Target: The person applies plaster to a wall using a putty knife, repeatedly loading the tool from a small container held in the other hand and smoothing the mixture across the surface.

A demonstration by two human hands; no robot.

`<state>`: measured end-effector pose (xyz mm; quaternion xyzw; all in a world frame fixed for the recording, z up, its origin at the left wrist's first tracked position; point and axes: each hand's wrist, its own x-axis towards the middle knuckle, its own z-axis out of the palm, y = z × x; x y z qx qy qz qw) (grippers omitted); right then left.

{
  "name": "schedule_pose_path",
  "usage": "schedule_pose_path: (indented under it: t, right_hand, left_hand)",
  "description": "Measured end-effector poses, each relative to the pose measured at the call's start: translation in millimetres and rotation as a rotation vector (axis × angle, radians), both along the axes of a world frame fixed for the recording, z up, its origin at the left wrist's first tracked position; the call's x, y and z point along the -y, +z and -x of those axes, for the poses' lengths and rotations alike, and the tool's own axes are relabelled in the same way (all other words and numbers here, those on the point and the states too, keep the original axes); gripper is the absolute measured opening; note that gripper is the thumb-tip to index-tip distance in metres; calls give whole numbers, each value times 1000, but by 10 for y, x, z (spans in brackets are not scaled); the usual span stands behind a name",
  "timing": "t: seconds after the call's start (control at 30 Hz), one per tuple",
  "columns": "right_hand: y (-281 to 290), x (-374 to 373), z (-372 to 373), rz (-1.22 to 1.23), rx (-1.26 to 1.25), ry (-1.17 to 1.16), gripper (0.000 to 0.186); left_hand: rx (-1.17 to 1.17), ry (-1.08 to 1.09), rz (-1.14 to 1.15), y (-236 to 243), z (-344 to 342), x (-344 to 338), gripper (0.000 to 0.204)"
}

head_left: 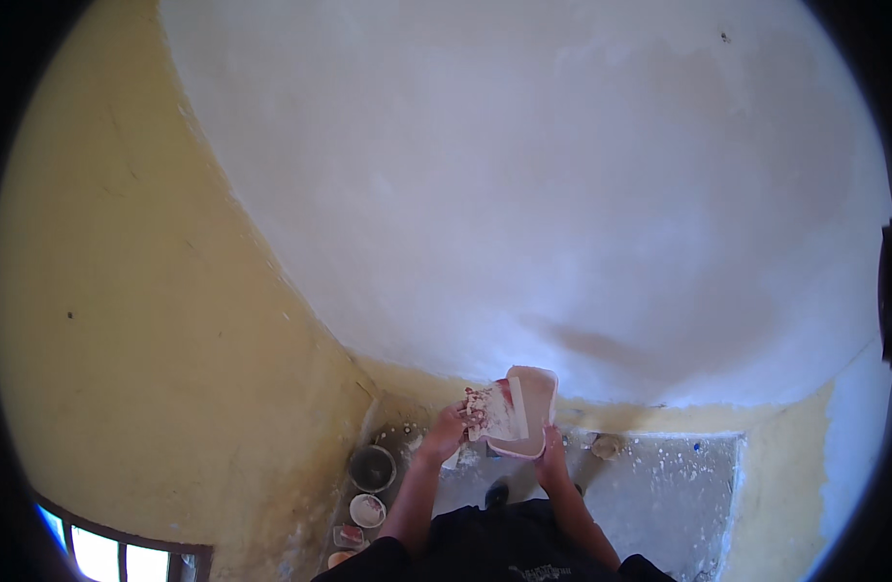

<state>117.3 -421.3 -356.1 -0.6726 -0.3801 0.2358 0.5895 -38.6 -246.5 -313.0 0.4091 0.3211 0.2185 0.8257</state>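
Both forearms rise from the lower edge, angled inward. Left hand (450, 429) — closed on the left side of a wide scraper (505, 412), its surface smeared white and red. Right hand (551, 450) pinching the near right rim of a pale tub (537, 390) (thumb unclear). Scraper overlaps the tub's left part — both between the hands, before the whitened wall (523, 194).

A yellow wall (155, 291) fills the left side, with a barred window (97, 558) low in its corner. Near its base, a black bucket (372, 491), a white bowl (356, 501) and a red-and-white container (349, 535) line up on the grey floor (649, 504), which bears white splatters.
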Motion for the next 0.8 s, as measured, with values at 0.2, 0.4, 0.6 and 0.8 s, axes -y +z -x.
schedule_pose_path:
  t: [0.2,0.4,0.6,0.8]
  right_hand:
    - [-787,-63,-251,-46,-76,-1,42]
    - [-716,4,-175,-168,-527,-27,42]
    - [-104,74,-60,-213,-1003,-101,43]
    - [89,589,-136,-134,-706,-100,48]
  left_hand:
    - [167,-45,130,79,-35,51,40]
    - [240,-68,124,17,-32,84,37]
    - [332,-5,111,150,-74,216,29]
    - [433,194,12,306,-298,382,28]
